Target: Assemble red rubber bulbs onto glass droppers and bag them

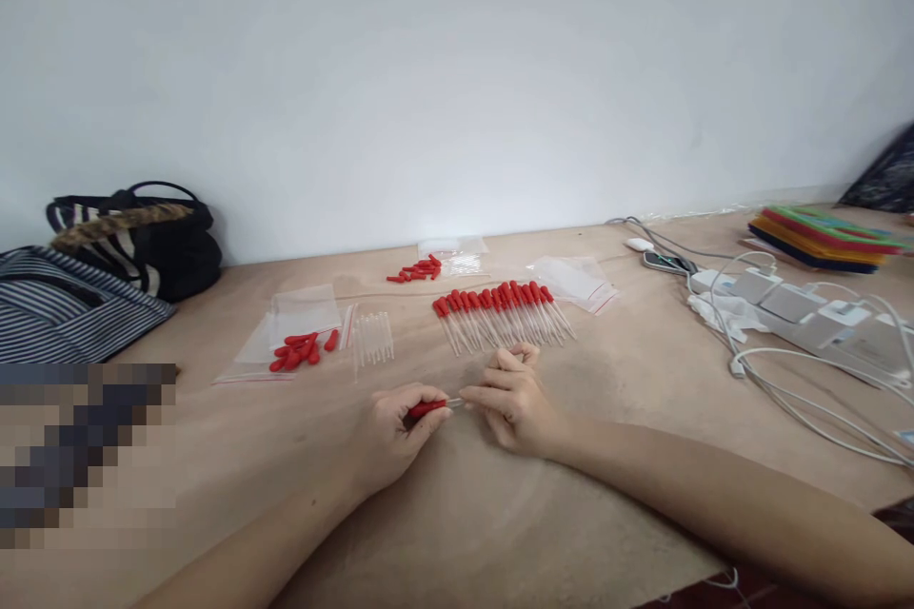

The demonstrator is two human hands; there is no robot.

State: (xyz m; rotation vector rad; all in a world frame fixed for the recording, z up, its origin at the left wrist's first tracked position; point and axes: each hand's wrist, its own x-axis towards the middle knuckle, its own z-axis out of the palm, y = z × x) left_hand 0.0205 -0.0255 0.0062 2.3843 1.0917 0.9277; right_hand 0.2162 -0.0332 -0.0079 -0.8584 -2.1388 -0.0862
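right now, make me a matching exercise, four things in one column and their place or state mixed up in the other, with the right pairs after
Things
1. left hand
2. right hand
3. red-topped droppers
4. grey-striped bag

Place or state
A. side by side in a row, beyond the hands
B. pinching a red bulb
C. at the left edge, by the black bag
D. fingertips at a clear tube

Right pairs: 1-B, 2-D, 3-A, 4-C

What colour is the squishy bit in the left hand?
The bulb in the left hand is red, seen in the head view.
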